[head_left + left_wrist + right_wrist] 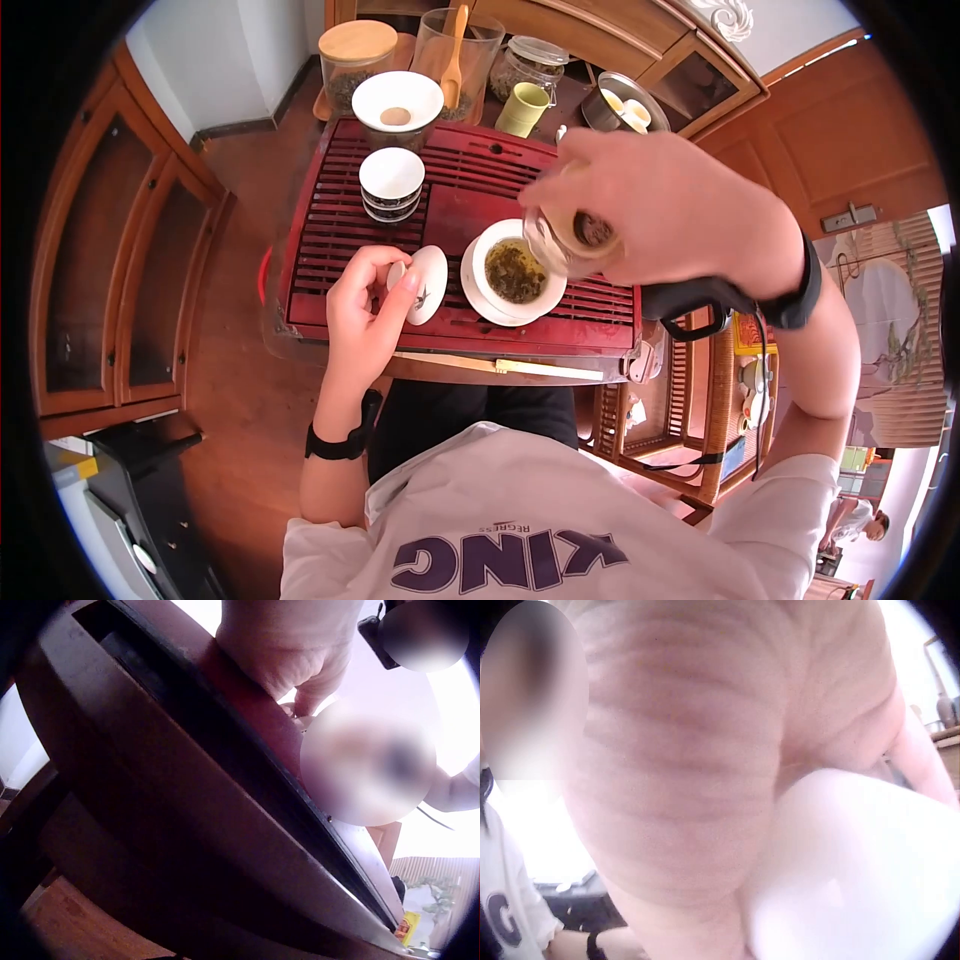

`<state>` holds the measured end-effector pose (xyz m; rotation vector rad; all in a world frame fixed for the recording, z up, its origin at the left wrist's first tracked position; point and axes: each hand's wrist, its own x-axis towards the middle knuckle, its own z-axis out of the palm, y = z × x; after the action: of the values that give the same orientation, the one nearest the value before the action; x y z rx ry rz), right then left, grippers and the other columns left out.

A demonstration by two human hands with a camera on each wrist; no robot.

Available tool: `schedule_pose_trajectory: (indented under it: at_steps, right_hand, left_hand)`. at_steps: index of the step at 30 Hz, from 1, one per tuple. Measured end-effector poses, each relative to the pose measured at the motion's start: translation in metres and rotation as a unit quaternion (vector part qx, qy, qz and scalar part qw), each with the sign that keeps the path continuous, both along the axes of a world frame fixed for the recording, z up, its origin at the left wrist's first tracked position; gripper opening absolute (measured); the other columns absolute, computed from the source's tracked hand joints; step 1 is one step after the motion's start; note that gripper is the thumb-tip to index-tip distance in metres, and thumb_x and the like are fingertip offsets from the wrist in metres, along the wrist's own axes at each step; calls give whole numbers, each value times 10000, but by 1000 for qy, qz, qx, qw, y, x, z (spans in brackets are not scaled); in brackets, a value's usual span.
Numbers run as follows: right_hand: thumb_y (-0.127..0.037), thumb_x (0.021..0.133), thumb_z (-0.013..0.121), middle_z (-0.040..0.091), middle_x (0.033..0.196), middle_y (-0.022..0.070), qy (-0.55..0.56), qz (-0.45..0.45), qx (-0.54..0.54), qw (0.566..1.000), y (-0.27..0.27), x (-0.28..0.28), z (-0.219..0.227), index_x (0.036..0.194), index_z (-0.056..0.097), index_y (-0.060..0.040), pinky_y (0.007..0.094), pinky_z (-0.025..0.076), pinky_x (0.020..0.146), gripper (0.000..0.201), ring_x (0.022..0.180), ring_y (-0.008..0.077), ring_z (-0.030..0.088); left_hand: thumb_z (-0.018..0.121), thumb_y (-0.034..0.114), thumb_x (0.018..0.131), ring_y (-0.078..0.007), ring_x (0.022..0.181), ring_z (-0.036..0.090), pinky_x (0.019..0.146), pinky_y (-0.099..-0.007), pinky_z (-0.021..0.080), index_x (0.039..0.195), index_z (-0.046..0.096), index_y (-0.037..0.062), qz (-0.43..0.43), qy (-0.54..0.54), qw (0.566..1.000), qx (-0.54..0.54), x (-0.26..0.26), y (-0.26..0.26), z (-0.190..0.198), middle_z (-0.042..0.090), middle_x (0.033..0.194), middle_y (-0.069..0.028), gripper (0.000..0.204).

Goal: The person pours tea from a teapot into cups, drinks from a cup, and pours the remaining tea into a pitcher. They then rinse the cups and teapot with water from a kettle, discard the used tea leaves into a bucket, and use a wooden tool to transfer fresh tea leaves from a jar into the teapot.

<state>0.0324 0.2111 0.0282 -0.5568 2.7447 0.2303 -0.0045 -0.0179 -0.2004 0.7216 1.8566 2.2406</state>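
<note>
My left hand (370, 310) pinches a white gaiwan lid (430, 286) by its knob, the lid tipped on edge with a small dark pattern on its face. Beside it, a white gaiwan bowl (512, 272) sits on its saucer (476, 296), holding tea leaves in yellowish liquid. My right hand (660, 200) grips a clear glass vessel (560, 240) tilted over the bowl's right rim; its handle side is hidden by the hand. The right wrist view shows my right hand (682, 750) close up beside a rounded white surface (855, 870).
On the slatted red tea tray (335, 240) stand stacked white cups (391, 176) and a white strainer (396, 92) on a vessel. Behind are lidded jars (357, 60), a green cup (522, 108) and a metal pot (655, 110). Bamboo tongs (500, 366) lie along the front edge; a black kettle (690, 305) stands right.
</note>
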Motion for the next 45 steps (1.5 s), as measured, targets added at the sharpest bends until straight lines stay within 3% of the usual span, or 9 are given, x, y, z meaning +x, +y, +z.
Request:
schedule_pose_trajectory:
  at_steps: [5, 9, 15, 25, 29, 35, 38, 41, 45]
  right_hand:
    - [-158, 716, 794, 631, 1145, 129, 97, -24, -188, 977, 36, -29, -30, 1345, 615, -141, 407, 521, 944, 654, 1091, 342, 624]
    - [-219, 748, 811, 617, 1244, 179, 251, -116, -371, 886, 36, -49, -83, 1435, 533, -128, 409, 449, 1072, 746, 1235, 326, 549]
    - [-344, 740, 841, 596, 1245, 232, 312, -274, -384, 825, 25, -73, -131, 1457, 497, -141, 427, 479, 1034, 820, 1180, 378, 584]
    - [-364, 779, 828, 507, 1347, 282, 239, -274, -365, 857, 31, -69, -138, 1512, 360, -101, 442, 456, 1073, 909, 1275, 411, 523]
    - [-375, 785, 826, 480, 1316, 335, 252, -245, -348, 869, 34, -71, -143, 1518, 310, -75, 439, 490, 1032, 946, 1188, 468, 564]
    - [-403, 711, 871, 468, 1325, 334, 230, -245, -313, 889, 38, -66, -139, 1534, 283, -77, 473, 461, 1056, 1063, 1231, 488, 521]
    - [-444, 651, 901, 398, 1446, 309, 209, -232, -301, 901, 38, -61, -130, 1566, 213, -109, 482, 418, 1105, 1192, 1330, 474, 452]
    - [-413, 681, 882, 368, 1441, 381, 290, -173, -278, 899, 38, -44, -122, 1555, 230, -102, 515, 404, 1109, 1135, 1319, 528, 430]
    - [-264, 778, 810, 385, 1470, 325, 362, -100, -360, 854, 34, 7, -100, 1523, 334, -84, 497, 405, 1111, 902, 1336, 481, 442]
  left_hand:
    - [650, 61, 970, -36, 746, 526, 677, -206, 437, 1055, 607, 7, -1, -4, 1000, -5, 0, -1, 0, 574, 810, 22, 109]
    - [644, 66, 978, -44, 760, 545, 690, -213, 453, 1055, 604, 7, 0, 4, 1000, 0, 0, -1, -1, 597, 822, 9, 104]
    - [633, 48, 979, -39, 766, 545, 703, -210, 454, 1067, 608, 6, -10, 0, 1000, 0, 0, -6, -4, 610, 840, 4, 100]
    - [619, 25, 979, -47, 763, 551, 699, -217, 458, 1073, 604, 0, -3, 6, 1000, -22, 0, -5, -2, 602, 828, -1, 99]
    - [613, 22, 984, -45, 748, 536, 687, -214, 447, 1072, 602, 2, 3, 14, 1000, -16, 0, -3, 2, 584, 811, 6, 91]
    - [612, 31, 992, -36, 736, 526, 669, -208, 434, 1074, 592, 9, -5, 17, 1000, -3, -1, -3, -1, 573, 807, 15, 87]
    - [614, 39, 995, -36, 737, 526, 672, -205, 433, 1077, 589, 11, 12, 10, 1000, -5, 0, -1, 0, 579, 819, 14, 90]
    - [615, 43, 996, -36, 740, 526, 680, -201, 435, 1075, 590, 14, 12, 26, 1000, -9, 0, -2, -1, 581, 830, 14, 88]
    - [614, 42, 997, -40, 766, 538, 696, -201, 442, 1092, 591, 15, 13, 19, 1000, -15, -2, -4, -4, 587, 861, 2, 102]
